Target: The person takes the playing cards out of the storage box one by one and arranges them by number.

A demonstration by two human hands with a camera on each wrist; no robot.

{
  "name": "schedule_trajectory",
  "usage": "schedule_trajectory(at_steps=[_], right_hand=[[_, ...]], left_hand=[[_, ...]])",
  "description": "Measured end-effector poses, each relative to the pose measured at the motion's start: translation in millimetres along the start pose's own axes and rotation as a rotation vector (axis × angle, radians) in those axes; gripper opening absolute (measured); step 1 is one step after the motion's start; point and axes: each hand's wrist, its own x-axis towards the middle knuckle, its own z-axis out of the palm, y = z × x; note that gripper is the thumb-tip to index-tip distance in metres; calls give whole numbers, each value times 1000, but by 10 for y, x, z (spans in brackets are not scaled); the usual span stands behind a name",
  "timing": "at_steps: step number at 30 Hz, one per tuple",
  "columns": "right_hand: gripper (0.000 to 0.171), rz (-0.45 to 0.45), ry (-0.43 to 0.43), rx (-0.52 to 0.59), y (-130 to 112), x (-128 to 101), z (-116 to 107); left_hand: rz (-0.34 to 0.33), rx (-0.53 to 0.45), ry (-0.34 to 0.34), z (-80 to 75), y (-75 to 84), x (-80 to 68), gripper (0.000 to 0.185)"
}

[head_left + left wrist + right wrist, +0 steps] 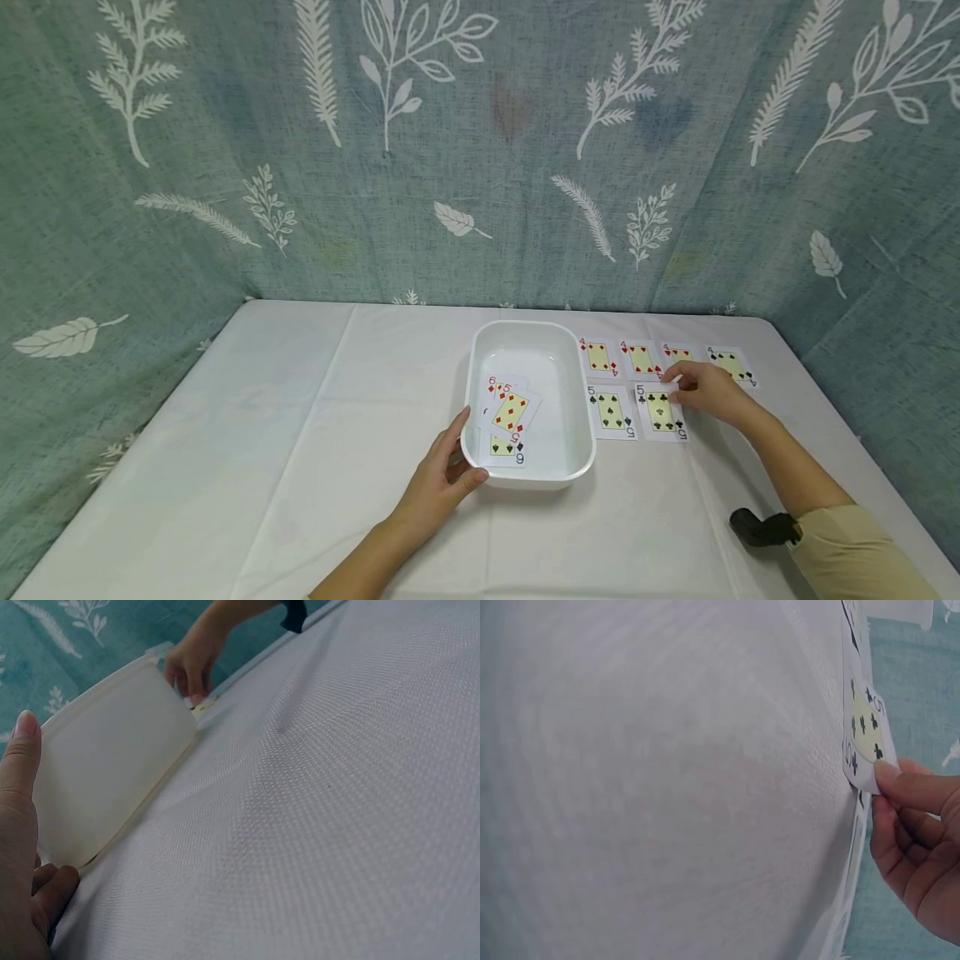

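Note:
A white tub (576,417) stands mid-table with three cards in it: a six of diamonds, a five of diamonds (513,410) and a six of spades. My left hand (459,454) holds the tub's near left corner, thumb along the side wall (97,772) and fingers (52,889) curled against the near wall. To the right of the tub lie a five of spades (611,411) and a five of clubs (660,411). My right hand (678,387) pinches the five of clubs (864,727) at its far right corner, which lifts slightly off the cloth.
A row of several fours (641,358) lies behind the fives. A white cloth (300,433) covers the table, and a leaf-patterned curtain (480,167) closes in the back and sides. A black strap (761,527) sits on my right wrist.

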Motion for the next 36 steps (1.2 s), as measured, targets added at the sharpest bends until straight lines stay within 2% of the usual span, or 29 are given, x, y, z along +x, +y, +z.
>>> schedule_trajectory(at_steps=[8, 17, 25, 31, 36], right_hand=[[23, 12, 3, -48, 4, 32, 39], [31, 48, -12, -105, -47, 37, 50], [37, 3, -29, -221, -121, 6, 26], [40, -8, 12, -177, -127, -35, 13], [39, -55, 79, -134, -131, -60, -25]], left_hand=[[-10, 4, -1, -5, 14, -7, 83], [6, -4, 4, 12, 29, -9, 82], [7, -6, -5, -7, 35, -1, 82], [24, 0, -4, -1, 15, -1, 81], [3, -2, -2, -7, 31, -6, 82]])
